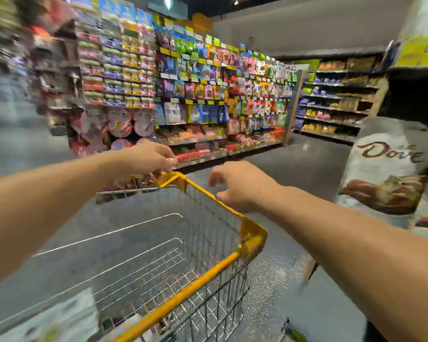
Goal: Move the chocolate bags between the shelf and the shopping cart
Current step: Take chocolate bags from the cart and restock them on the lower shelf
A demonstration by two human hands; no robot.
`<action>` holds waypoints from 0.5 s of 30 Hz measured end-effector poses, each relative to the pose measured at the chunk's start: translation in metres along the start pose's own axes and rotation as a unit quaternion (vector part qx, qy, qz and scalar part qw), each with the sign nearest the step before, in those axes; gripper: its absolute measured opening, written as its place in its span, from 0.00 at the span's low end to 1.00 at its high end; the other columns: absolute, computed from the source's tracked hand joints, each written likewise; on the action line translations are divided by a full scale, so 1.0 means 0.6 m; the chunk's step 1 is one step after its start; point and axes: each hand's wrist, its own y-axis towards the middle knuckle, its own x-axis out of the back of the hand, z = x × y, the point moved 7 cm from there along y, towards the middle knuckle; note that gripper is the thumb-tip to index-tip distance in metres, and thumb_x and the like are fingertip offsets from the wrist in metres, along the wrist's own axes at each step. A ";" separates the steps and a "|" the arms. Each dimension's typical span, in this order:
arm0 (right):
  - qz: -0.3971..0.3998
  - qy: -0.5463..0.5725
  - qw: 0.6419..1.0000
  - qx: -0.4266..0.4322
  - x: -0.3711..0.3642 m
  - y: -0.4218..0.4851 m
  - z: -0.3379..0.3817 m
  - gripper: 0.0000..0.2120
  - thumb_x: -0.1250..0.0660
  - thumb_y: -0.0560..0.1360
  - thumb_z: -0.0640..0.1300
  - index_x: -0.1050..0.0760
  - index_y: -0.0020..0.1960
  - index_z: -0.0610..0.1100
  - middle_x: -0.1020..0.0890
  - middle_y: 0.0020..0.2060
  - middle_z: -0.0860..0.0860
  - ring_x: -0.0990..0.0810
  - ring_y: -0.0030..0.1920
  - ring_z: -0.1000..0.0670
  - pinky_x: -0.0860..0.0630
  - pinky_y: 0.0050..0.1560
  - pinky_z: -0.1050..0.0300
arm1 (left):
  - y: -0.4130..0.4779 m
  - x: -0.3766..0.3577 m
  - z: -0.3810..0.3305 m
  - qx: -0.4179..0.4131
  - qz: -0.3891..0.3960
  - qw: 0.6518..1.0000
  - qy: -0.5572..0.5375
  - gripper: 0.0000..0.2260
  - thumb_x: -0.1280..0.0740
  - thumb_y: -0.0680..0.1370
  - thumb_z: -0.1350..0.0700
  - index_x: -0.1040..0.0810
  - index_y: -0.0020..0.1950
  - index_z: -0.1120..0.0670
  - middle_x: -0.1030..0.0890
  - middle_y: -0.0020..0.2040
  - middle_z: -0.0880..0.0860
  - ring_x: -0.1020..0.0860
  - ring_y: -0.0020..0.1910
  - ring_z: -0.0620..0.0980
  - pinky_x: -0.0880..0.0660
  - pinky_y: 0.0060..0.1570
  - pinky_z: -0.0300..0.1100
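A wire shopping cart (pixel 208 277) with a yellow rim fills the lower middle. A pale, blurred package (pixel 59 319) lies in its near left corner. My left hand (pixel 150 157) reaches to the cart's far corner with its fingers curled just over the yellow rim; blur hides whether it grips the rim. My right hand (pixel 237 186) hovers above the cart's right rim, fingers spread and holding nothing. A large white Dove chocolate bag (pixel 391 169) stands on a display at the right edge, to the right of my right forearm.
A long shelf (pixel 208 95) of hanging sweets and bags runs along the left of the aisle, past the cart. Another shelf unit (pixel 336 99) stands across the far end. Dark floor (pixel 307 164) lies between them.
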 end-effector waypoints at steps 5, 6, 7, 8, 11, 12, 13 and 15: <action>0.074 0.033 0.995 0.059 -0.096 0.079 0.093 0.14 0.33 0.74 0.46 0.24 0.60 0.51 0.20 0.58 0.49 0.23 0.59 0.46 0.25 0.57 0.54 | -0.026 0.012 0.125 0.068 0.019 0.997 0.012 0.07 0.35 0.80 0.54 0.20 0.51 0.57 0.20 0.42 0.53 0.25 0.34 0.48 0.28 0.33 0.38; 0.088 0.030 0.994 0.064 -0.109 0.083 0.100 0.14 0.33 0.74 0.46 0.24 0.60 0.50 0.20 0.58 0.49 0.23 0.60 0.46 0.24 0.57 0.54 | -0.026 0.004 0.132 0.072 0.028 0.997 0.010 0.07 0.35 0.80 0.54 0.20 0.51 0.56 0.20 0.42 0.53 0.24 0.34 0.49 0.28 0.34 0.39; 0.102 0.028 0.992 0.072 -0.125 0.096 0.113 0.14 0.33 0.75 0.46 0.23 0.60 0.49 0.20 0.58 0.49 0.23 0.59 0.46 0.24 0.57 0.54 | -0.029 0.000 0.147 0.083 0.038 0.996 0.006 0.07 0.35 0.80 0.53 0.20 0.52 0.55 0.19 0.43 0.53 0.23 0.35 0.49 0.27 0.35 0.41; 0.113 0.030 0.990 0.080 -0.139 0.109 0.127 0.14 0.33 0.75 0.46 0.23 0.59 0.49 0.19 0.57 0.49 0.22 0.59 0.46 0.24 0.58 0.53 | -0.030 -0.006 0.164 0.094 0.049 0.994 0.000 0.07 0.35 0.80 0.52 0.21 0.52 0.53 0.19 0.44 0.53 0.23 0.36 0.49 0.27 0.35 0.41; 0.146 0.025 0.984 0.102 -0.174 0.140 0.164 0.14 0.33 0.74 0.46 0.22 0.60 0.50 0.18 0.56 0.48 0.21 0.58 0.45 0.23 0.57 0.52 | -0.037 -0.029 0.197 0.112 0.081 0.990 0.003 0.07 0.36 0.80 0.51 0.22 0.55 0.51 0.20 0.47 0.51 0.22 0.39 0.48 0.27 0.36 0.40; 0.153 0.019 0.982 0.111 -0.182 0.149 0.176 0.15 0.33 0.74 0.47 0.22 0.60 0.51 0.18 0.57 0.48 0.21 0.58 0.45 0.23 0.57 0.52 | -0.038 -0.037 0.205 0.114 0.092 0.989 0.008 0.08 0.37 0.81 0.51 0.22 0.56 0.52 0.20 0.48 0.52 0.21 0.40 0.48 0.26 0.36 0.40; 0.160 0.016 0.980 0.120 -0.190 0.157 0.186 0.15 0.33 0.74 0.47 0.22 0.60 0.51 0.18 0.57 0.49 0.22 0.58 0.45 0.23 0.57 0.53 | -0.040 -0.046 0.211 0.116 0.106 0.987 0.014 0.09 0.38 0.81 0.51 0.23 0.57 0.52 0.20 0.49 0.52 0.20 0.41 0.48 0.26 0.37 0.41; 0.177 0.017 0.975 0.134 -0.206 0.173 0.204 0.15 0.33 0.75 0.49 0.22 0.61 0.52 0.19 0.57 0.50 0.22 0.58 0.46 0.24 0.57 0.53 | -0.047 -0.066 0.224 0.124 0.134 0.983 0.023 0.10 0.39 0.82 0.51 0.24 0.59 0.54 0.21 0.49 0.51 0.20 0.43 0.49 0.25 0.39 0.42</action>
